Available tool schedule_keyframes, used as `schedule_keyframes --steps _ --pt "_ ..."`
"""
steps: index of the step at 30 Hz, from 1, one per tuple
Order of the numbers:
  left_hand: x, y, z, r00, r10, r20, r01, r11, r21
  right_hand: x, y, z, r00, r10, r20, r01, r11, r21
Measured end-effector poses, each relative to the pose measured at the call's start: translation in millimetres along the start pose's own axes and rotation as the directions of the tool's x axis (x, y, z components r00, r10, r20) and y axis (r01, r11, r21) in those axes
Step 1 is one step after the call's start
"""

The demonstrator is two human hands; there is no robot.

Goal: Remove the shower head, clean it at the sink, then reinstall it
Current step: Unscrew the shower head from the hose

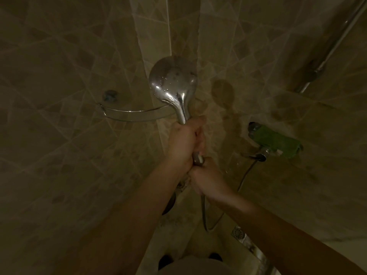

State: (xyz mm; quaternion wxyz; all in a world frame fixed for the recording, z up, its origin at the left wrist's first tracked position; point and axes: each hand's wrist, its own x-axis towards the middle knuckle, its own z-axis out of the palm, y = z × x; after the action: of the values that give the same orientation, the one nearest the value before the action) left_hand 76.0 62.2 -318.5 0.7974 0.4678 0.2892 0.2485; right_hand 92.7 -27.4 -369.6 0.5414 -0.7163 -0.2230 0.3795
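Note:
A chrome shower head [172,82] points up in the middle of the dim tiled corner, its round back toward me. My left hand [184,143] grips its handle just below the head. Right under it, my right hand [208,179] grips the lower end where the hose nut [198,158] shows between the two hands. The metal hose [204,215] hangs from my right hand, loops down and climbs to the wall mixer tap [262,153].
A green cloth [278,141] lies over the mixer tap at right. A wire corner shelf [137,114] runs behind the head. A chrome riser rail [327,54] slants at upper right. A floor drain [238,233] sits below.

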Motion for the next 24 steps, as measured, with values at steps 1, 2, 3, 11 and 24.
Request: schedule_keyframes --steps 1,2,3,11,24 --pt "0.3 -3.0 3.2 0.993 0.038 -0.11 -0.034 0.999 0.037 0.6 0.0 -0.9 0.998 -0.049 -0.032 0.047 0.998 -0.043" --pt "0.8 -6.4 5.4 0.972 0.082 -0.222 -0.069 0.995 0.068 1.6 -0.5 -1.6 0.993 -0.096 -0.061 0.091 0.993 -0.079" --pt "0.5 -9.9 7.4 0.945 0.122 -0.305 -0.103 0.992 0.077 3.2 -0.7 -2.3 0.987 -0.136 -0.087 0.125 0.985 -0.121" --pt "8.8 3.1 -28.9 0.896 0.025 0.443 0.143 0.928 -0.344 6.8 -11.6 -29.2 0.916 0.108 0.387 -0.126 0.992 0.021" --pt "3.2 -18.4 -14.5 0.99 -0.132 -0.054 0.103 0.925 -0.367 18.1 13.8 -28.5 0.981 0.092 0.173 -0.062 0.983 -0.171"
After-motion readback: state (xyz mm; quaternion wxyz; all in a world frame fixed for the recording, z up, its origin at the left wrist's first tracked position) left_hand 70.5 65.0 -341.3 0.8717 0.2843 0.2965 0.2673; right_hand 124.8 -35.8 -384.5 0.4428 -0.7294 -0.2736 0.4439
